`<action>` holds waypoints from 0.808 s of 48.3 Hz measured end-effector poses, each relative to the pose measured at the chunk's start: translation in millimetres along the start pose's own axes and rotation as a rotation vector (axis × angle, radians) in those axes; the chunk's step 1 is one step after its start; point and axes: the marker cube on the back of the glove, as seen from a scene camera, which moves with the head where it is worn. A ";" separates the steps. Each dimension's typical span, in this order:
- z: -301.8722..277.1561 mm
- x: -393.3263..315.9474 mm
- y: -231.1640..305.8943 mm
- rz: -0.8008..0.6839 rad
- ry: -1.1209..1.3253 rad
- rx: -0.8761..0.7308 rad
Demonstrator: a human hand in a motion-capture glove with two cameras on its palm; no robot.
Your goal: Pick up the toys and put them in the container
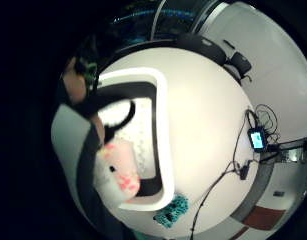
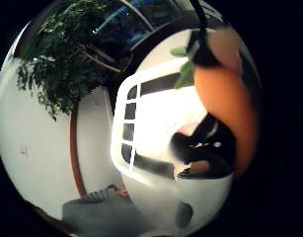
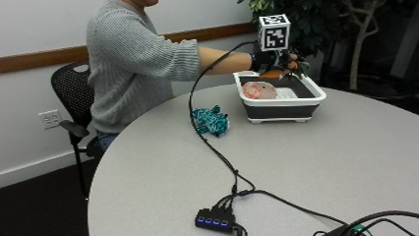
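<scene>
My gloved right hand [image 3: 272, 61] hovers over the far end of the white container [image 3: 282, 105] with dark sides, gripping an orange toy [image 3: 272, 74]. The toy looks like a carrot [image 2: 225, 98] with green leaves [image 2: 185, 74] and sits close against my palm above the container's slotted wall [image 2: 129, 128]. A pink and white plush toy [image 3: 257, 90] lies inside the container; it also fills part of the little finger side view [image 1: 118, 170], by the rim [image 1: 163, 125]. A teal knitted toy [image 3: 211, 121] lies on the table left of the container, just outside its rim [image 1: 171, 210].
The round grey table [image 3: 327, 162] carries a black cable running to a small hub [image 3: 214, 218] near the front edge. A black chair [image 3: 69, 93] stands behind the person. A leafy plant [image 3: 327, 24] stands beyond the container.
</scene>
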 end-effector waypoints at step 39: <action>-26.9 79.4 237.7 -0.011 -0.021 -0.058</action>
